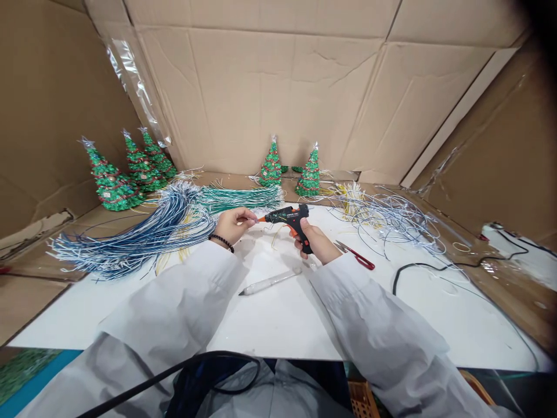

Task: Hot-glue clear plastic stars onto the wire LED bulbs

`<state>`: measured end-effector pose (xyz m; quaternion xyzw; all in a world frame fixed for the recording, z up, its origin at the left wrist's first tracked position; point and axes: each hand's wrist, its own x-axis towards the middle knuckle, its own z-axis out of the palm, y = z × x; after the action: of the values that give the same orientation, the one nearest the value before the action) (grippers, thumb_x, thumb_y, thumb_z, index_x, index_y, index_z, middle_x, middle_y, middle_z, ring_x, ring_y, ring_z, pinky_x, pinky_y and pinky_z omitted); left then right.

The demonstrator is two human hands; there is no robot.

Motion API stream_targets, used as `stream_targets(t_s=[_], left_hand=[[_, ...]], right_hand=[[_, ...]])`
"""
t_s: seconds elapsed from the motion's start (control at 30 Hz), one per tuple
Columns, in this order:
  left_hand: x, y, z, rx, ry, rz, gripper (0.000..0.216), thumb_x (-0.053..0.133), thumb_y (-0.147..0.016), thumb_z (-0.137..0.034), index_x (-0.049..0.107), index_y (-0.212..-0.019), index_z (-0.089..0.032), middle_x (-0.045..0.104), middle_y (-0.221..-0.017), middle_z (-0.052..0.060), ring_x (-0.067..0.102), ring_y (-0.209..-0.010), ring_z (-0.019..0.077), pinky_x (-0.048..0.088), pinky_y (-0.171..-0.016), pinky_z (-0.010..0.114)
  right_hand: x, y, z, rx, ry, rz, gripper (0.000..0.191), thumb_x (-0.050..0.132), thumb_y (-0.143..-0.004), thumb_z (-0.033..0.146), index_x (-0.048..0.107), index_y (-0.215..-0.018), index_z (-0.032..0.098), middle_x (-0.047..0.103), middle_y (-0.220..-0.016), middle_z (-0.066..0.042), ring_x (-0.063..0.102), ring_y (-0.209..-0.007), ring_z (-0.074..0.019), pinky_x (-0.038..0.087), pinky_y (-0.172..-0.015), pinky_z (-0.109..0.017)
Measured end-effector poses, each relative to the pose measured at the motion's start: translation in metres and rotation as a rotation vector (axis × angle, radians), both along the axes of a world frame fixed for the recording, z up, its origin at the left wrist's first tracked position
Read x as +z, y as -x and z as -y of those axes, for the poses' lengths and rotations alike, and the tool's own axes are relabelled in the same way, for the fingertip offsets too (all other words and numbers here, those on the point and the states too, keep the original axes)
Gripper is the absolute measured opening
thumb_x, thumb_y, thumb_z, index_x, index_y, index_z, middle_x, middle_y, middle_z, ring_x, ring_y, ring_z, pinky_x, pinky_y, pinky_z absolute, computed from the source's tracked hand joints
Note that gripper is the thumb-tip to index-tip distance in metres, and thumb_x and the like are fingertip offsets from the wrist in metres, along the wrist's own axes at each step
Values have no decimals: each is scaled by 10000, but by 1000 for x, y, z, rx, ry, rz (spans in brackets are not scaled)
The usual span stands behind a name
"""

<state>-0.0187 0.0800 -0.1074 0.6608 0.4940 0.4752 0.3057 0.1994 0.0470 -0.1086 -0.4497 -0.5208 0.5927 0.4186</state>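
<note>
My right hand (319, 242) grips the handle of a black and orange glue gun (285, 215), which points left above the white board. At its orange nozzle are the pinched fingertips of my left hand (234, 225). Whatever those fingers hold is too small to make out. A thin yellowish wire (274, 237) lies below the nozzle. On the board under my hands rests a clear pen-like stick (270, 283) with a dark tip. Red-handled scissors (362, 259) lie to the right of my right hand.
Bundles of blue wires (130, 247) and green wires (239, 199) lie left and behind. Yellow wires (351, 201) and tangled pale wires (402, 223) spread at right, near a black cable (418, 266). Small Christmas trees (115, 186) stand along the cardboard walls (270, 87). The white board (278, 331) reaches my lap.
</note>
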Motion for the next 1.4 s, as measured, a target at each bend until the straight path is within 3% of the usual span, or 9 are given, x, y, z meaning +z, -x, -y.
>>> stream_targets(t_s=[0.3,0.7,0.9,0.97,1.13,1.4], left_hand=[[1,0,2,31,-22,-79,67,632,-598,-223,652,-629,-167,687,-687,40,622,-669,184,493,-710,318],[0,1,-1,34,64,20,197,691,-548,-316,613,-632,-155,677,-640,42,626,-617,171,496,-630,294],[8,10,-3,81,58,39,259,741,-493,-370,640,-619,-168,671,-615,27,599,-613,162,462,-598,266],[7,11,-4,82,75,72,322,752,-474,-421,625,-608,-157,659,-591,32,590,-582,155,462,-592,271],[7,14,-7,83,123,175,454,783,-398,-499,605,-609,-139,633,-548,32,555,-514,132,466,-554,276],[24,54,-11,225,136,326,330,795,-480,-331,612,-683,-145,673,-664,32,648,-723,185,527,-741,329]], right_hand=[[-5,3,2,-23,-34,42,586,437,-685,755,489,-669,171,378,-492,54,359,-375,-71,332,-288,-197],[-3,4,4,-41,-181,125,607,445,-633,785,482,-675,181,421,-485,67,395,-308,-59,314,-298,-204],[-7,7,3,-55,-251,124,537,423,-706,727,477,-701,193,401,-526,64,388,-348,-69,342,-344,-221],[-9,8,3,-38,-348,201,463,435,-761,643,522,-748,189,430,-578,46,433,-410,-88,367,-397,-232],[-11,11,7,-47,-646,511,244,517,-811,354,617,-949,179,550,-798,-24,542,-770,-162,428,-707,-284],[-18,1,2,-265,-626,1068,333,551,-812,369,577,-1092,192,561,-994,-87,481,-987,-243,386,-796,-319]])
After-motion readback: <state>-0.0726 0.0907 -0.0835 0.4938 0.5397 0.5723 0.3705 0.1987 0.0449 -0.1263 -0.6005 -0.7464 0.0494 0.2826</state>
